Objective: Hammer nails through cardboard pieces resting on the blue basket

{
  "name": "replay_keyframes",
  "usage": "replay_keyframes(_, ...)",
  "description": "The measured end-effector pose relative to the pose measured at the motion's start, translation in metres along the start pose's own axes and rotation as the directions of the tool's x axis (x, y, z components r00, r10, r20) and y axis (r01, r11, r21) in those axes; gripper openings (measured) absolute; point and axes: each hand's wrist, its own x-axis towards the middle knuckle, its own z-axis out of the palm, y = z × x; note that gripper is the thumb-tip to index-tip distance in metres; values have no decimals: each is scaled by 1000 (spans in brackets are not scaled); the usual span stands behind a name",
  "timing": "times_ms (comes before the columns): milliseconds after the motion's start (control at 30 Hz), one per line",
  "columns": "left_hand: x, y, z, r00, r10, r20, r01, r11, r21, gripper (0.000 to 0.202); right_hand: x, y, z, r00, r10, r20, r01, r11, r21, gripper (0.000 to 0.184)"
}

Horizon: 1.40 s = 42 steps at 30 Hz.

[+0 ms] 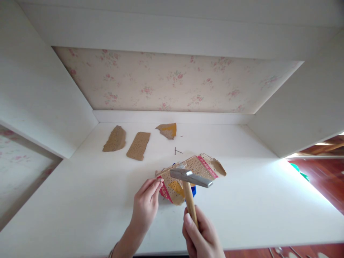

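Observation:
My right hand (200, 231) is wrapped round the wooden handle of a hammer (189, 202). Its metal head is raised in front of a perforated piece of brown cardboard (195, 168) with red printed strips and a yellow patch. At the cardboard's left edge, my left hand (147, 200) is closed in a pinch; what lies between the fingertips is too small to make out. Part of a blue object (194, 191) shows beneath the cardboard, mostly hidden. Two thin nails (175, 151) lie on the white surface just beyond.
Three torn cardboard pieces lie farther back: one at left (115, 139), one beside it (138, 146) and a yellow-marked one (168, 130). White panels (290, 89) wall in the white surface (242, 211), with floral wallpaper behind. A green item (300, 172) is on the reddish floor at right.

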Motion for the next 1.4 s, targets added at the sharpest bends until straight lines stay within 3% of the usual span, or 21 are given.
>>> replay_keyframes(300, -1, -4, 0, 998, 70, -7, -69, 993, 94, 20, 5, 10, 5, 998, -55, 39, 61, 984, -167, 49)
replay_keyframes(900, 2, -2, 0, 995, 99, -10, -97, 989, 115, 19, 5, 15, -3, 986, -148, 74, 165, 924, -345, 48)
replay_keyframes(1100, 2, 1, 0, 994, 109, -12, -107, 988, 107, 20, 4, 13, -4, 987, -145, 71, 161, 928, -336, 47)
replay_keyframes(1400, 4, 0, 1, 985, 172, -36, -165, 976, 145, 19, 7, 15, -11, 976, -133, 170, 189, 908, -375, 47)
